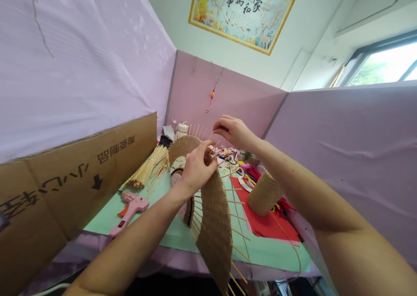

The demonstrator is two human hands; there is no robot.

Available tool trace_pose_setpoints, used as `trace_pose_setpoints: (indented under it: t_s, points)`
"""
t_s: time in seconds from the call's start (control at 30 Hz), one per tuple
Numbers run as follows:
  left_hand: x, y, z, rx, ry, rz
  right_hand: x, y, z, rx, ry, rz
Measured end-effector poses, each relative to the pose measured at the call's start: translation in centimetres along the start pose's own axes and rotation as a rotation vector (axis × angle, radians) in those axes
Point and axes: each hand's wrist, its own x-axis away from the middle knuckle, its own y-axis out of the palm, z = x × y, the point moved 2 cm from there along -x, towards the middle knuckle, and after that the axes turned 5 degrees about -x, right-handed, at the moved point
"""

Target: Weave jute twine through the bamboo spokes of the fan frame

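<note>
A curved band of brown twine weaving (213, 218) stands over the table, with thin wooden sticks (236, 202) poking out along its edges. My left hand (198, 168) is closed on the upper part of this weaving, its thumb and fingers near the stick ends. Just above and to the right, my right hand (236, 132) pinches the twine beside a stick tip; the fingertips partly hide it. A loose strand of twine (239, 218) hangs down on the right of the weaving. Behind my left wrist is a rounded pink-and-white form (176, 177) with a dark band, partly covered.
A big roll of twine (265, 194) stands on red sheets (265, 226) at right. Left lie a pink glue gun (130, 211) and a bundle of sticks (145, 168), beside a cardboard panel (74, 174). Lilac partitions (352, 157) enclose the green tabletop (169, 235).
</note>
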Motion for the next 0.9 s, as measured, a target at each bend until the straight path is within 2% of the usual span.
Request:
trace_pose_setpoints:
  t_s: [0.13,0.23,0.37,0.47,0.6,0.67,0.77,0.83,0.9]
  points:
    - [0.2,-0.4,0.2,-0.006,-0.009,0.015,-0.4,0.7,0.4,0.007,-0.035,0.065]
    - [0.3,-0.6,0.3,-0.008,-0.016,0.021,-0.4,1.4,1.0,-0.013,0.019,0.111]
    - [0.2,-0.5,0.4,-0.027,0.021,-0.023,0.2,3.0,2.3,-0.132,0.223,0.078]
    - [0.1,-0.3,0.3,-0.056,0.038,-0.003,0.9,5.2,3.3,-0.279,0.384,0.022]
    - [0.0,-0.1,-0.3,-0.074,0.058,0.067,1.8,7.9,3.7,-0.549,0.508,0.040]
    - [-0.2,-0.1,-0.6,-0.076,0.082,0.064,1.9,8.6,3.5,-0.674,0.544,0.054]
    - [-0.4,-0.1,-1.1,-0.082,0.095,0.002,1.8,8.6,3.7,-0.748,0.587,0.023]
    - [-0.4,-0.1,-1.4,-0.081,0.095,-0.035,1.6,7.9,4.1,-0.680,0.575,-0.001]
    - [-0.4,-0.2,-1.5,-0.089,0.086,-0.053,1.1,6.5,4.5,-0.557,0.492,-0.027]
